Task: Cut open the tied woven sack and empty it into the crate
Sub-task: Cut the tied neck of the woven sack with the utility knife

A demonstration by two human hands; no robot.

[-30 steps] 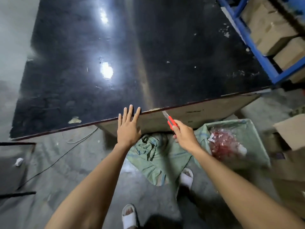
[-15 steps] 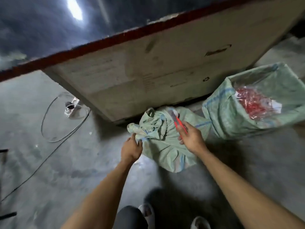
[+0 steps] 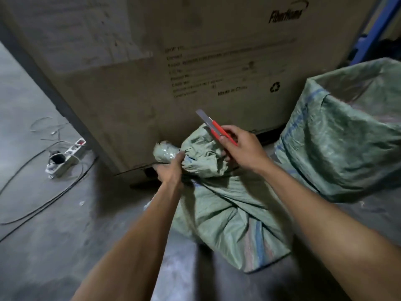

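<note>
A green woven sack (image 3: 225, 213) lies on the concrete floor against a big cardboard box. Its neck is bunched and bound into a taped knob (image 3: 166, 152) that points left. My left hand (image 3: 170, 168) grips the sack's neck just right of that knob. My right hand (image 3: 243, 148) holds a red utility knife (image 3: 214, 129) above the bunched top, its grey blade out and pointing up to the left. The blade is clear of the fabric. No crate shows in this view.
The large cardboard box (image 3: 173, 61) fills the background. A second green woven sack (image 3: 347, 131) stands open at the right. A white power strip (image 3: 65, 157) and black cables (image 3: 39, 205) lie on the floor at the left. A blue rack post (image 3: 377, 29) rises at top right.
I have crouched closer, so the sack looks bigger. My left hand stays on the sack's neck, now beside the taped knob. My right hand has lifted the knife above the bunched top.
</note>
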